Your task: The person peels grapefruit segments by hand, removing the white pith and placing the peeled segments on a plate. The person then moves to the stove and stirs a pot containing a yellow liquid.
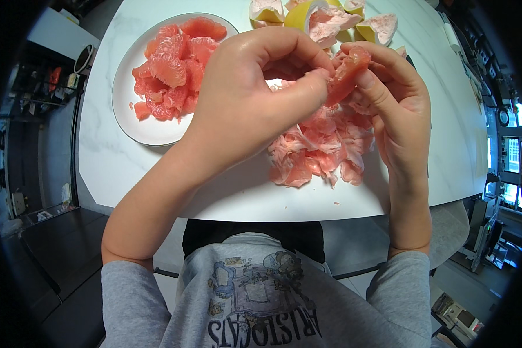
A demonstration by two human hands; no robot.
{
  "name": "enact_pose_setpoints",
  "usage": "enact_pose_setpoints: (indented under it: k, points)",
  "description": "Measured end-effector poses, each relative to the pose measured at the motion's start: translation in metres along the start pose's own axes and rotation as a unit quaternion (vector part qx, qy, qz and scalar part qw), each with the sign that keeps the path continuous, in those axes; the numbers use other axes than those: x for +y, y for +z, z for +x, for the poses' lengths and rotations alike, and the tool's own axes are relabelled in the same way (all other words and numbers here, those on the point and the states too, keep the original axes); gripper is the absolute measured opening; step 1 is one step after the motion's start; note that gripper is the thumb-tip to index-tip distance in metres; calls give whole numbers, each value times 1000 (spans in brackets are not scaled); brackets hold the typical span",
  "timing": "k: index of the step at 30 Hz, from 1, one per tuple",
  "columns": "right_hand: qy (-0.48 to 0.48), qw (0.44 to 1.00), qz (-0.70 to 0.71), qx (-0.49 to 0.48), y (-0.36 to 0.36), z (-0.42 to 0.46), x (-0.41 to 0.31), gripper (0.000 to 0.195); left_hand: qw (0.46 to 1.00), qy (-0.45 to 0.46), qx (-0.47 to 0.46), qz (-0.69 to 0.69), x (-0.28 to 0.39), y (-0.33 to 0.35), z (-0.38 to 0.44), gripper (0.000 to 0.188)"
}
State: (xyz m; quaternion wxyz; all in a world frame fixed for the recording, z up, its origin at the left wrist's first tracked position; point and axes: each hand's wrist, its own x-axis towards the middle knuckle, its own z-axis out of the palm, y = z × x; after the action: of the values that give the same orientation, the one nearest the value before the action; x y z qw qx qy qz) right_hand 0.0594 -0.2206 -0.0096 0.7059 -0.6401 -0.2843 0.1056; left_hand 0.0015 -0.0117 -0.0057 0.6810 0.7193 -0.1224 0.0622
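Between my two hands hangs a piece of red pomelo flesh [348, 76], above the table. My right hand [396, 85] grips it from the right with thumb and fingers. The thumb and forefinger of my left hand [265, 78] pinch its left edge; what exactly lies between those fingertips is too small to tell. Below both hands is a loose heap of pink pomelo membranes [322, 150], partly covered by them. Left of my left hand, peeled pomelo flesh [169, 71] is piled on a white plate [130, 117] with a dark rim.
Thick pieces of yellow-green pomelo peel [322, 21] with pale pink pith lie at the far side of the white marbled table [452, 130]. A dark object [410, 61] shows partly behind my right hand. A grey chair seat [450, 230] stands at the table's right front edge.
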Motion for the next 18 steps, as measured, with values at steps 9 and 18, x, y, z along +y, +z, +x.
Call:
enact_pose_setpoints:
  k: [9, 18]
  points:
    - [7, 1000, 3, 10, 2, 0, -1, 32, 1000, 13, 9, -4, -1, 2, -1, 16]
    - [9, 1000, -12, 14, 4, -1, -3, 33, 1000, -14, 10, -9, -1, 0, -1, 16]
